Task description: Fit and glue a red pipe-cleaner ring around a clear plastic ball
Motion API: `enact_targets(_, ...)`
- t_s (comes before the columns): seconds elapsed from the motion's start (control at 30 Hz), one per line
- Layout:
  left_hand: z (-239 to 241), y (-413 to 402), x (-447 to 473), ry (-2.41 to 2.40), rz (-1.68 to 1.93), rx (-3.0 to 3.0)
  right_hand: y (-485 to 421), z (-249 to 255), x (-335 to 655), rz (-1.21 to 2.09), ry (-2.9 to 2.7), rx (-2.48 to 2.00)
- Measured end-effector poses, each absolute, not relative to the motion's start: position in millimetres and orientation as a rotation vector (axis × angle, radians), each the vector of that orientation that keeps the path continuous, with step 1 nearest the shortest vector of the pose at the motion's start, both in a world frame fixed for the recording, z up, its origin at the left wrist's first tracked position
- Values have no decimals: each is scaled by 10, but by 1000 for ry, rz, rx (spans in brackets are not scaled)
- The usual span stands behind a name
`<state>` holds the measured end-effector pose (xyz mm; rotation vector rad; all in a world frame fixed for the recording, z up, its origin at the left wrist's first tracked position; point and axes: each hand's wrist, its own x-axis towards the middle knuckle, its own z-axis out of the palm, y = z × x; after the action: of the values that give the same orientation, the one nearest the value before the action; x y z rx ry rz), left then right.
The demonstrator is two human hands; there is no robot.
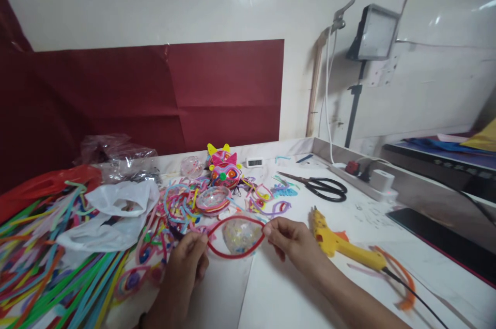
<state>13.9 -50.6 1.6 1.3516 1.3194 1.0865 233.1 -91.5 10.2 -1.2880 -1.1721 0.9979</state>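
Note:
A red pipe cleaner (226,255), bent into an eye-shaped loop, stretches between my two hands above the white table. My left hand (185,262) pinches its left corner between thumb and fingers. At the opposite corner my right hand (291,244) pinches it the same way. Through the loop a clear plastic shell (241,235) with coloured specks shows on the table; whether it touches the loop I cannot tell. Just behind lies a stack of clear bowl-shaped pieces (213,200) with coloured rims. A yellow glue gun (349,251) rests to the right of my right hand.
Loose pipe cleaners (77,272) and white plastic bags (116,215) cover the left side. Decorated animal-like figures (225,169) stand at the back. Black scissors (321,187), a power strip (372,189), a phone (445,241) and a small digital display (254,162) lie around the back and right.

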Motion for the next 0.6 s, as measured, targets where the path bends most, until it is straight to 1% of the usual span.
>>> enact_targets(0.2,-18,-523,113,1260,1082,1352,-874,39,2368,910,-1280,-1335)
enact_targets(0.3,-10,-511,105,1211,1102,1285,-870,-3,2426,742,-1376,-1375)
enact_targets(0.43,55,-516,110,1080,1199,1128,-871,-23,2455,436,-1711,-1556)
enact_targets(0.5,101,-529,122,1031,1235,1058,-839,1,2417,384,-1882,-1596)
enact_targets(0.6,151,-542,146,990,1272,1004,-731,74,2307,389,-2044,-1550)
